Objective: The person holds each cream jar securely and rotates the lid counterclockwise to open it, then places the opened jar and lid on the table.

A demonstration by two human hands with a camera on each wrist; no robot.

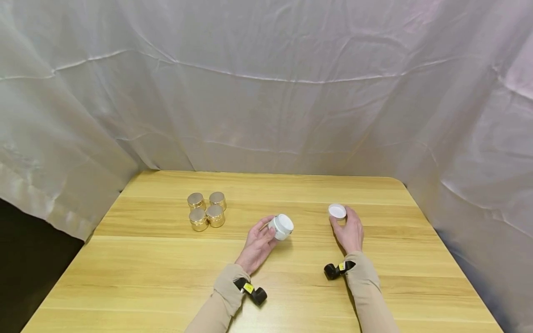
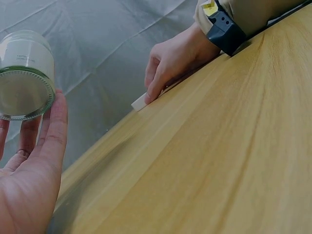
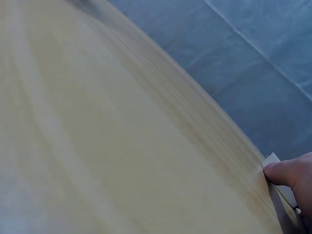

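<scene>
My left hand (image 1: 257, 245) grips a small glass jar (image 1: 280, 227) with a white label, tilted above the table with its white round top turned away from the palm. In the left wrist view, the clear ribbed base of the jar faces the camera, with fingers curved under and around its side. To the right, my right hand (image 1: 351, 232) pinches a white round lid (image 1: 337, 211) by its edge, low at the tabletop. The right wrist view catches only the thumb and a strip of the lid (image 3: 273, 159).
Several small gold jars (image 1: 199, 219) stand grouped on the left part of the wooden table (image 1: 158, 268). A pale grey curtain (image 1: 266, 115) hangs behind the table and along its sides. Black cameras (image 1: 260, 296) are strapped at both wrists.
</scene>
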